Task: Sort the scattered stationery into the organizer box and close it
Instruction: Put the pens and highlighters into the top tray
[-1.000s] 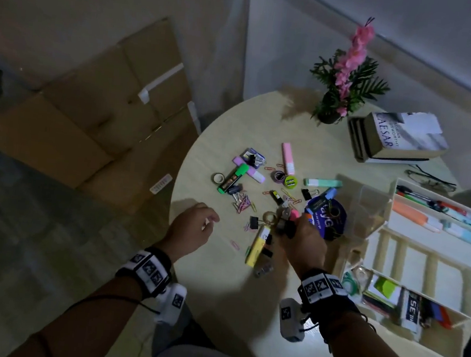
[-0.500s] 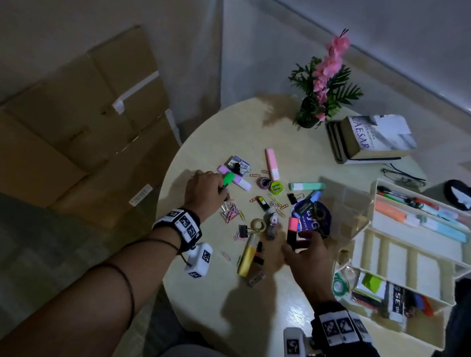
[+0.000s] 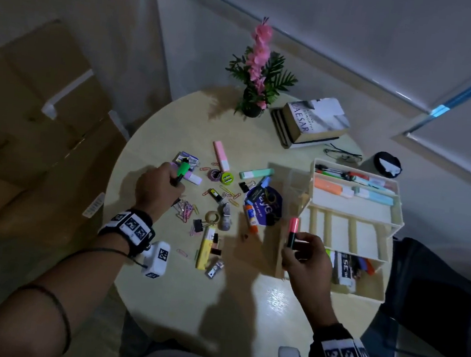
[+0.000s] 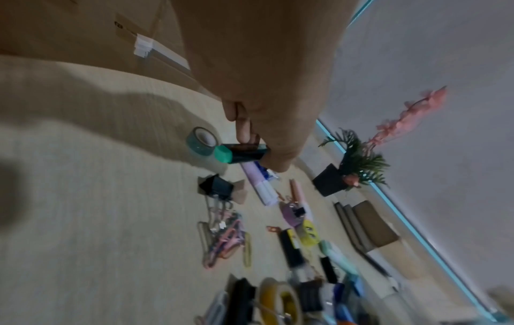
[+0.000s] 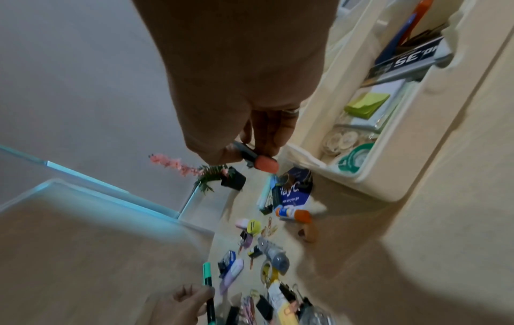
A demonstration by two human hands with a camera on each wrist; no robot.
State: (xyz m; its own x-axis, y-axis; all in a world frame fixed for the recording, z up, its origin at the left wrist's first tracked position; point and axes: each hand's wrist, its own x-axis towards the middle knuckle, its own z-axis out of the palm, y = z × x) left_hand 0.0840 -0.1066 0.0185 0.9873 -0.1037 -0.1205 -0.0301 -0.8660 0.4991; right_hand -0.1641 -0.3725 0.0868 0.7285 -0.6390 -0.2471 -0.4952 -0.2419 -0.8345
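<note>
My left hand [image 3: 160, 185] grips a green-capped black highlighter [image 3: 182, 170] [image 4: 242, 152] just above the scattered pile at the table's left. My right hand [image 3: 302, 253] pinches a pink-capped black highlighter [image 3: 292, 230] [image 5: 258, 161], held upright beside the front left corner of the open cream organizer box [image 3: 381, 290]. The box's raised upper tray [image 3: 397, 219] holds orange, blue and other markers; its lower compartment holds sticky notes, tape and a staples box. Paper clips [image 3: 185, 211], binder clips, a yellow highlighter [image 3: 204, 247], a glue stick [image 3: 250, 217] and tape rolls still lie on the table.
A potted pink flower [image 3: 257, 74], a stack of books [image 3: 311, 122] and glasses [image 3: 343, 155] stand at the round table's [image 3: 246, 294] far side. Cardboard boxes [image 3: 41, 119] lie on the floor to the left. A dark round object [image 3: 386, 165] sits beyond the organizer.
My left hand reached to the pile's left and picked up the green highlighter. My right hand lifted the pink highlighter from the pile and carried it right, to the organizer.
</note>
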